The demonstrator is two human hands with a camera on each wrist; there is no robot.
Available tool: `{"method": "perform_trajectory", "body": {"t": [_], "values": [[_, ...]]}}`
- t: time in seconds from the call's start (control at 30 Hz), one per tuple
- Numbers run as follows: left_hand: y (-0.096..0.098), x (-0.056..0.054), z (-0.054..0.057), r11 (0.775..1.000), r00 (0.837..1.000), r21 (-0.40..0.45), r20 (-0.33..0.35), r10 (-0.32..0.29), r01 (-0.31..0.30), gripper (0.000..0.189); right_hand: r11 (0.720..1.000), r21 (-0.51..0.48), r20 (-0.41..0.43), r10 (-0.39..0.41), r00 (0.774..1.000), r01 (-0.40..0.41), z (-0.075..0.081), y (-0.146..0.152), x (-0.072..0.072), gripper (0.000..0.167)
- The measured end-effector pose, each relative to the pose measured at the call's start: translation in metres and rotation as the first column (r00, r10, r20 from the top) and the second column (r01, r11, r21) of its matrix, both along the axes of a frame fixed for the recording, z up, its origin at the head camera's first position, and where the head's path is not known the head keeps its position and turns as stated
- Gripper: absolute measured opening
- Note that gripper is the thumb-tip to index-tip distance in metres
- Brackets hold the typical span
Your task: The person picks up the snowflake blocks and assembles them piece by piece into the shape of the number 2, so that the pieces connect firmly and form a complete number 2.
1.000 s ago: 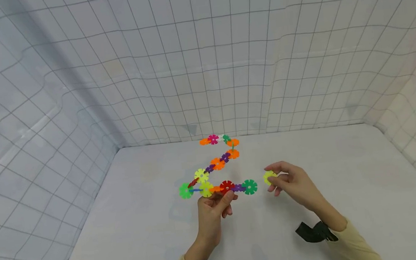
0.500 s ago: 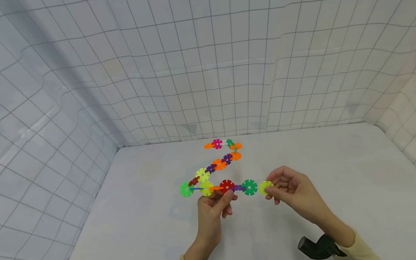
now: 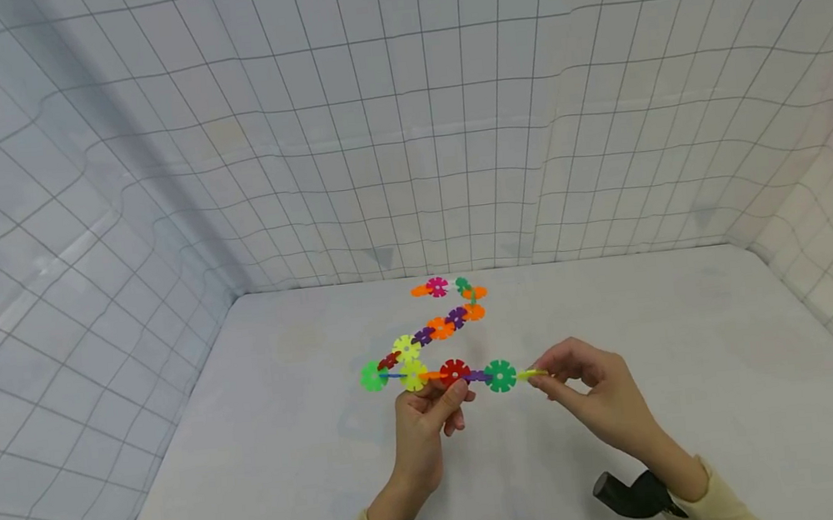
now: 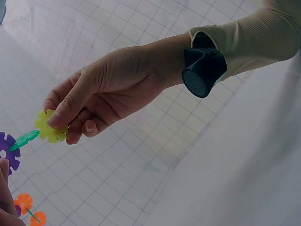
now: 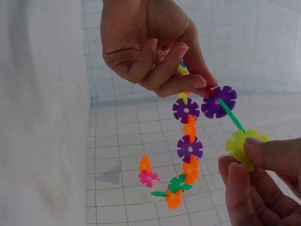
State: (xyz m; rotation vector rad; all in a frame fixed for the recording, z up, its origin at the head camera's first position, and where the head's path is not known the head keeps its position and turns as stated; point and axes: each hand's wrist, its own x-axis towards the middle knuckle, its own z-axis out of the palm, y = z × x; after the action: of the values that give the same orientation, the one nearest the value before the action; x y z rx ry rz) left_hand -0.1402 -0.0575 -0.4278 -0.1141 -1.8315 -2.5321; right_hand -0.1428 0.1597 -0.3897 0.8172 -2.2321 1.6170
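Observation:
A long zigzag chain of notched plastic snowflake discs hangs over the table. My left hand (image 3: 420, 435) pinches it near the red disc (image 3: 454, 368), thumb in front. Past that, a purple disc (image 3: 477, 375) leads to the green disc (image 3: 500, 376) at the chain's right end. My right hand (image 3: 602, 389) pinches a yellow disc (image 3: 528, 374) between thumb and fingers, seen edge-on from the head. In the right wrist view the yellow disc (image 5: 237, 145) meets the green disc's (image 5: 232, 116) edge, the two crosswise. Fingers hide part of the yellow disc.
The chain's far end, with a pink disc (image 3: 437, 287) and orange ones, reaches toward the back of the white table (image 3: 316, 470). Grid-lined white sheeting (image 3: 478, 120) rises behind and at both sides. Black wrist cameras (image 3: 635, 495) sit on both wrists.
My right hand has moved left with the yellow disc and turned it from face-on to edge-on, bringing it up to the green disc. The left hand has stayed put; the chain's far end shifted slightly.

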Motion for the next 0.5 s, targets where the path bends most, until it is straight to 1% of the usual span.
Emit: {"method": "perform_trajectory", "body": {"t": [0.1,0.17,0.23,0.33,0.37,0.47,0.5], "values": [[-0.0003,0.0003,-0.0001,1.000,1.000,-0.005,0.001,-0.007,0.007,0.027,1.000,-0.001,-0.111,-0.008,0.994,0.008,0.0120,-0.0058,0.0052,0.028],[-0.0004,0.0003,-0.0009,1.000,1.000,-0.007,0.002,-0.011,0.011,0.028,1.000,-0.030,-0.188,0.001,0.982,-0.007,0.0113,-0.0077,0.0051,0.032],[-0.0007,0.0002,-0.0014,1.000,1.000,-0.011,0.005,-0.018,0.018,0.028,0.998,-0.052,-0.259,0.011,0.966,-0.026,0.0108,-0.0091,0.0046,0.035],[-0.0014,0.0001,-0.0024,0.999,0.999,-0.014,-0.008,-0.032,0.032,0.029,0.997,-0.069,-0.322,0.013,0.947,-0.037,0.0102,-0.0096,0.0037,0.036],[-0.0017,0.0001,-0.0027,0.999,0.999,-0.018,-0.015,-0.038,0.038,0.028,0.996,-0.077,-0.337,0.016,0.941,-0.045,0.0097,-0.0095,0.0032,0.032],[-0.0027,-0.0001,-0.0034,0.998,0.998,-0.037,-0.037,-0.059,0.058,0.027,0.993,-0.095,-0.376,0.023,0.926,-0.063,0.0062,-0.0083,0.0006,0.012],[-0.0030,-0.0002,-0.0035,0.997,0.997,-0.046,-0.044,-0.066,0.064,0.027,0.992,-0.104,-0.387,0.028,0.922,-0.074,0.0037,-0.0076,-0.0008,0.007]]}}
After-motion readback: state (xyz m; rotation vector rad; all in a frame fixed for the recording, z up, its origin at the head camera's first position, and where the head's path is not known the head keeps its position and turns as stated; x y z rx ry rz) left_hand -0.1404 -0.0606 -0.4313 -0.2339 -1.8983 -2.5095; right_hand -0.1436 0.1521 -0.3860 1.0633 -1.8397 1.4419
